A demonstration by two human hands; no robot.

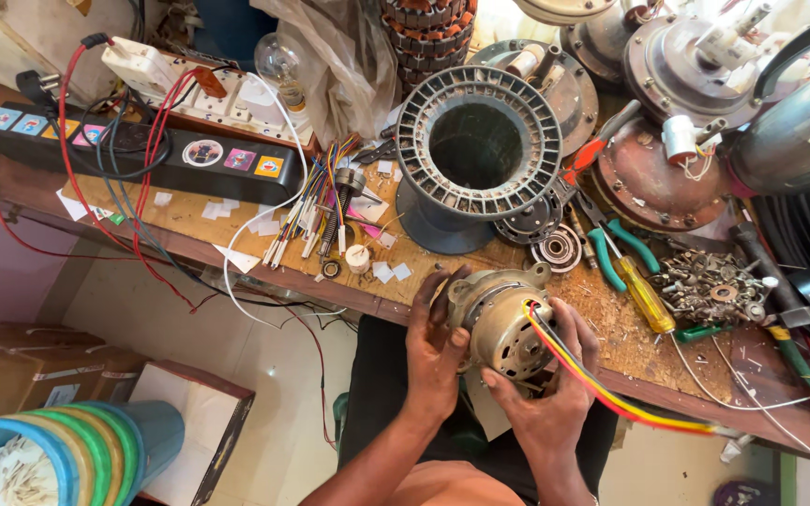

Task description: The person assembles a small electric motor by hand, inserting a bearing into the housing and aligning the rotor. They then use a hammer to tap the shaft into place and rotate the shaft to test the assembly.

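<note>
Honestly, both hands, left and right, clench the motor; its wires trailing past my right grip could snag.

A grey ribbed stator housing stands upright on the wooden surface, with a bearing just beside its base. A yellow-handled screwdriver lies next to green-handled pliers and a heap of screws and washers. A black power strip lies at the far left, a clear light bulb behind it. Stacked plastic cups are on the floor.
</note>
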